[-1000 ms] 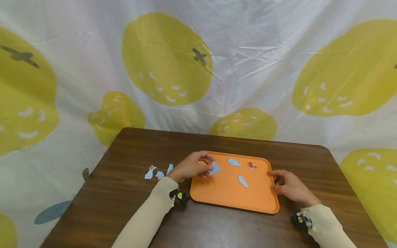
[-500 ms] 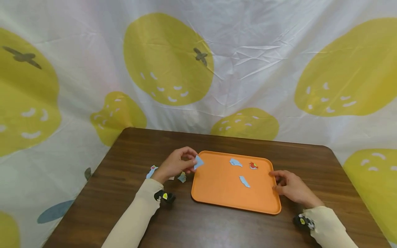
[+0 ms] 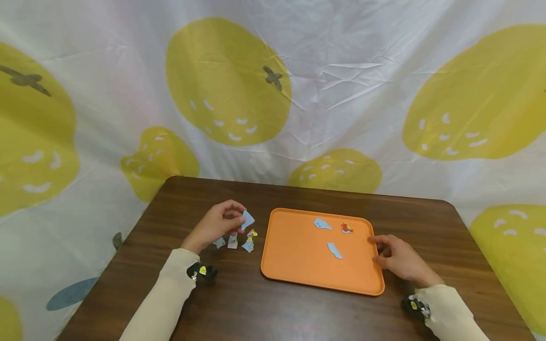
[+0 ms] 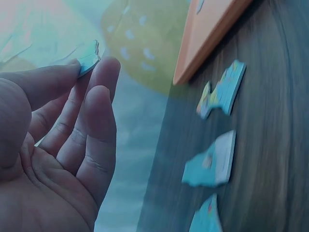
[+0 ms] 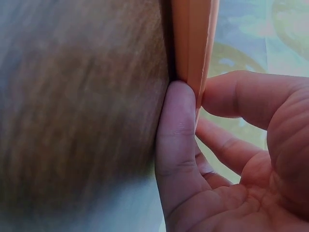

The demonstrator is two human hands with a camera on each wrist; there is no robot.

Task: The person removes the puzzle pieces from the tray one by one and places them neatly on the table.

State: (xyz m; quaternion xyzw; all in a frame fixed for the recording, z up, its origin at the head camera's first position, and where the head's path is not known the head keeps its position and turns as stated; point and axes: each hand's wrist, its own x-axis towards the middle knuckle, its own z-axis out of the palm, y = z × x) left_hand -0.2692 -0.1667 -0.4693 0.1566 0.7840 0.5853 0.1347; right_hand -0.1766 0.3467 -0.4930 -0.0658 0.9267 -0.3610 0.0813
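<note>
My left hand [image 3: 219,222] pinches a light blue puzzle piece [image 3: 247,219] between thumb and fingertips, raised over the table left of the orange tray [image 3: 298,270]. Below it lie several puzzle pieces; a pale one [image 4: 212,162] and a blue and yellow one [image 4: 224,89] show in the left wrist view. The hand may cover others. On the tray sit two light blue pieces, one near the far side [image 3: 322,224] and one near the middle [image 3: 334,250], plus a red one [image 3: 347,228]. My right hand [image 3: 398,255] holds the tray's right edge, its digits at the rim and outer side.
A dark brown wooden table [image 3: 264,312] bears everything. Behind it hangs a white curtain [image 3: 332,94] with yellow fruit prints. A black strap with a small device [image 3: 202,271] sits on the left wrist, and a similar one [image 3: 415,306] on the right.
My left hand has moved left from above the tray to above the loose pieces, carrying the light blue puzzle piece. The right hand has stayed at the tray's edge.
</note>
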